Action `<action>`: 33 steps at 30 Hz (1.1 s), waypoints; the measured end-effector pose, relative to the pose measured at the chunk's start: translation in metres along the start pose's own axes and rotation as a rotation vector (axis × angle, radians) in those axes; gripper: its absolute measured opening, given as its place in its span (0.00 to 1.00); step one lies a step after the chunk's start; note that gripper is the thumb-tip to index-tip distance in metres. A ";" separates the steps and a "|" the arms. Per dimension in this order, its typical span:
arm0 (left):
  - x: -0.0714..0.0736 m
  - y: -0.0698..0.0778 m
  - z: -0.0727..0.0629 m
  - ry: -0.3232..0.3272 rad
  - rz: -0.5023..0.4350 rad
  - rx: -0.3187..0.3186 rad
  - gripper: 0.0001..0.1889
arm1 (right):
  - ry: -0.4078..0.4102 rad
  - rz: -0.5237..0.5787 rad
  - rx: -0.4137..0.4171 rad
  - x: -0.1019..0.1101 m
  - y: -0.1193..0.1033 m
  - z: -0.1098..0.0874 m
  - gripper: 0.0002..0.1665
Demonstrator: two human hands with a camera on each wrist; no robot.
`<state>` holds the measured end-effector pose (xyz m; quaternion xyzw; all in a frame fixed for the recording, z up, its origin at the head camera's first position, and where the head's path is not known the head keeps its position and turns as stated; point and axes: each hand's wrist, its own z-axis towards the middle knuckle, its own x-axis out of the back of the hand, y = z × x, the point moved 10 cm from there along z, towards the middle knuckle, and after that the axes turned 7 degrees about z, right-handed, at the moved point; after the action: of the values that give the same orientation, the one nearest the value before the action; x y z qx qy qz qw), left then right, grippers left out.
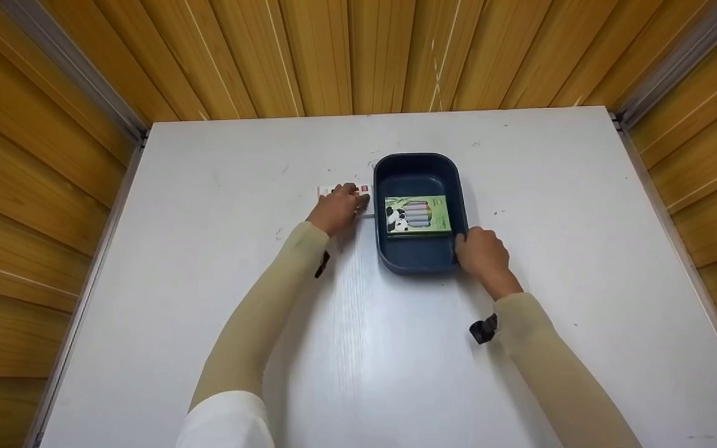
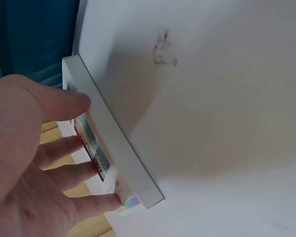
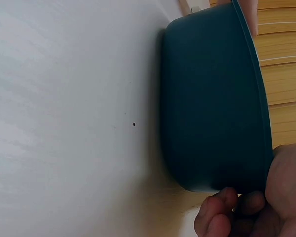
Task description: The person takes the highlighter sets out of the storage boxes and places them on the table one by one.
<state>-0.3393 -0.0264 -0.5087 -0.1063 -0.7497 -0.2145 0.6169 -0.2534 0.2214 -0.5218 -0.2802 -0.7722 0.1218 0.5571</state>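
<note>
In the head view a deep blue plastic basin (image 1: pixel 417 256) with rounded corners stands on the white table. Inside it lies a green box (image 1: pixel 417 216) printed with a panda and pastel markers. My right hand (image 1: pixel 483 251) grips the basin's near right corner, thumb over the rim and fingers curled beneath the outside. To the left of the basin, my left hand (image 1: pixel 338 208) rests over a flat white box (image 2: pixel 111 140) with a printed face. Its fingers lie fairly straight on the print, with the thumb at the box's edge. The hand hides much of that box in the head view.
The white table (image 1: pixel 228 249) meets wood-look panel walls (image 1: pixel 333 56) at the back and both sides. Small dark marks dot the surface. A black wrist strap piece (image 1: pixel 483 329) hangs under the right sleeve.
</note>
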 end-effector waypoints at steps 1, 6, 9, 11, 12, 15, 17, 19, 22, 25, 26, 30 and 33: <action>0.000 -0.001 0.001 0.001 -0.004 0.001 0.19 | 0.001 0.001 0.001 0.000 0.000 0.000 0.26; 0.003 -0.001 0.005 0.004 0.010 -0.014 0.19 | 0.020 -0.007 0.008 0.000 -0.001 0.000 0.26; 0.003 -0.001 0.007 0.002 0.022 -0.016 0.19 | 0.026 -0.010 0.007 0.001 -0.001 0.000 0.26; 0.004 -0.002 0.008 0.006 0.035 -0.020 0.18 | 0.021 -0.006 0.004 0.000 -0.001 0.000 0.26; 0.004 -0.003 0.009 0.009 0.033 -0.020 0.18 | 0.020 -0.005 0.001 0.000 -0.001 0.000 0.26; 0.005 -0.003 0.010 0.019 0.026 -0.025 0.18 | 0.014 0.001 -0.003 0.000 0.000 0.000 0.26; 0.006 -0.004 0.012 0.027 0.016 -0.026 0.18 | 0.016 0.004 -0.003 0.001 0.000 -0.001 0.25; 0.007 -0.004 0.013 0.033 0.018 -0.028 0.18 | 0.016 0.010 -0.004 0.001 0.000 -0.001 0.25; 0.007 -0.005 0.014 0.041 0.038 -0.026 0.18 | 0.011 0.016 0.000 0.000 0.000 -0.002 0.25; 0.007 -0.006 0.015 0.048 0.053 -0.019 0.18 | 0.008 0.017 0.000 0.000 0.000 -0.001 0.25; 0.006 -0.006 0.016 0.049 0.056 -0.015 0.18 | 0.008 0.018 -0.002 0.000 0.000 -0.001 0.25; 0.006 -0.008 0.018 0.046 0.046 -0.001 0.18 | 0.006 0.021 -0.006 0.000 0.000 -0.001 0.25; 0.007 -0.010 0.018 0.047 0.031 0.005 0.19 | 0.010 0.018 -0.002 0.000 -0.001 -0.001 0.25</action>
<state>-0.3609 -0.0273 -0.5066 -0.1116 -0.7339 -0.2055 0.6377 -0.2525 0.2207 -0.5205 -0.2883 -0.7670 0.1247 0.5594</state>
